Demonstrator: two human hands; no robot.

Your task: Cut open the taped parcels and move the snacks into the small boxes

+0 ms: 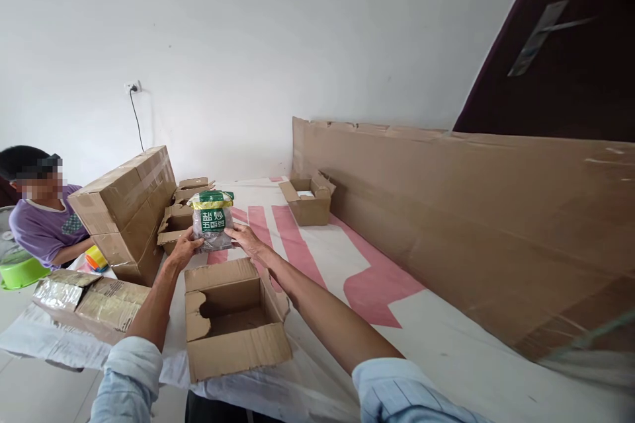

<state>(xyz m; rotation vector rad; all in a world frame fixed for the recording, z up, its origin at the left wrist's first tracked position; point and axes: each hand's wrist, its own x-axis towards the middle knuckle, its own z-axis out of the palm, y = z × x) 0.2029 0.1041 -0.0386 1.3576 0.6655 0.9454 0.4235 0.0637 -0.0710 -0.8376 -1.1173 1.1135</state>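
Both your hands hold one bag [212, 220] up in the air, above and a little behind the open box [233, 317] that stands on the counter [446, 337] just before you. Your left hand [184, 248] grips the lower left corner of the bag, the fingers curled closed around its edge; your right hand [244, 238] takes the right side, with the thumb on the front and the fingers partly closed behind it. The bag stands upright, its green label toward you, and it touches nothing except your hands. I think the main risk is a slip: you hold the bag only at its edges, the film looks smooth, and if one hand lets go, the bag could swing and fall beside the box instead of into it. The near flaps of the box stand open and one is torn, so the bag may catch on a flap and tip the light box toward the edge of the counter, which is close to you. More small boxes [181, 215] and a big taped carton [126, 211] stand just behind the bag, so a wide move forward could knock them. Another person [44, 221] sits at the far left, well apart from your hands.
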